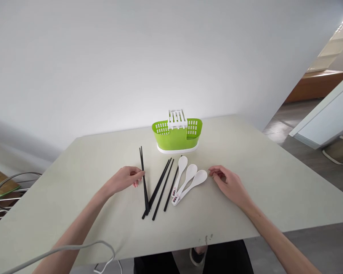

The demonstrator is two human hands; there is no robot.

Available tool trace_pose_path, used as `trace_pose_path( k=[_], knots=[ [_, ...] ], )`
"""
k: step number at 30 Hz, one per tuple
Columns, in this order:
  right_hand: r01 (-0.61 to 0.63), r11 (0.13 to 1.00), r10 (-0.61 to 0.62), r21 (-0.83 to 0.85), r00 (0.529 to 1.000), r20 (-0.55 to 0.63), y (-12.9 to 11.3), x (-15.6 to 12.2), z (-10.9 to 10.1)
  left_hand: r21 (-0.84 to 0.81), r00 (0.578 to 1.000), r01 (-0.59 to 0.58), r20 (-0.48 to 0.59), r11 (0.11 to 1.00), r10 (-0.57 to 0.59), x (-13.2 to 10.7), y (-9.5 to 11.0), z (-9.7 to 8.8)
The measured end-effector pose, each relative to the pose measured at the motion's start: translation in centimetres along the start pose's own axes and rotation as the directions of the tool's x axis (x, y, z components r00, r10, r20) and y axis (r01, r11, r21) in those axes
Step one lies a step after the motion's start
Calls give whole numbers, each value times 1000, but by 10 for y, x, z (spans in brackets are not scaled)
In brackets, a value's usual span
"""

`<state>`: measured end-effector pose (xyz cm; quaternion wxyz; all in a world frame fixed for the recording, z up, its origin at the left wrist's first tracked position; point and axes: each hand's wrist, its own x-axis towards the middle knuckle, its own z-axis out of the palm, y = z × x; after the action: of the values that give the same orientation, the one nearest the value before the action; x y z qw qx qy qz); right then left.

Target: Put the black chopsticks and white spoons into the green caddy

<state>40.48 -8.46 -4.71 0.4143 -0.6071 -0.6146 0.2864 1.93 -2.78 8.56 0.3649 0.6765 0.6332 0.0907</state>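
Observation:
My left hand [128,177] pinches a pair of black chopsticks [145,194] between thumb and fingertips, their thin ends pointing away from me. Several more black chopsticks [162,190] lie loosely fanned on the table just to the right. Beside them rest three white spoons [191,173], bowls away from me and handles overlapping, with printed labels near the handle ends. My right hand [227,182] is close to the rightmost spoon's bowl, fingers loosely curled and thumb apart; nothing shows in it. Behind the utensils stands a green slotted basket [174,140] with a white base and a white slatted top piece [177,118].
The pale table [103,224] reaches back to a white wall [117,68]. A grey cable [71,247] loops over the near left edge, in front of my left forearm. Metal rack bars [5,201] stand beyond the left edge. My legs [228,258] are under the near edge.

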Motion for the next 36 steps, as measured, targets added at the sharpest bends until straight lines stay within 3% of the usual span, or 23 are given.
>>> trace_pose_path(
  k=[6, 9, 13, 16, 21, 25, 29, 36],
  knots=[
    [8, 1000, -8, -2, 1000, 4, 1, 1, 1, -294, 1000, 1, -12, 956, -5, -9, -9, -19],
    [6, 1000, -6, -6, 1000, 6, 2, 1, 2, -366, 999, -38, -48, 930, 21, -9, -7, -26],
    [23, 1000, -23, -4, 1000, 8, 3, 2, 2, -383, 976, -177, -184, 906, 113, -6, 10, -39],
    [22, 1000, -22, -4, 1000, 11, 3, 2, 2, -401, 927, -304, -334, 864, 171, 0, 32, -54],
    [28, 1000, -28, 11, 1000, 0, 2, 2, 4, -348, 804, -453, -558, 821, 208, 26, 76, -80],
    [29, 999, -29, 23, 1000, -4, 1, 2, 5, -315, 733, -509, -647, 801, 211, 53, 104, -92],
    [43, 999, -43, 24, 999, 4, 1, 2, 5, -320, 723, -511, -662, 798, 197, 80, 115, -94],
    [39, 999, -39, 28, 999, 10, -2, 2, 5, -310, 729, -479, -661, 821, 176, 118, 107, -81]
  ],
)
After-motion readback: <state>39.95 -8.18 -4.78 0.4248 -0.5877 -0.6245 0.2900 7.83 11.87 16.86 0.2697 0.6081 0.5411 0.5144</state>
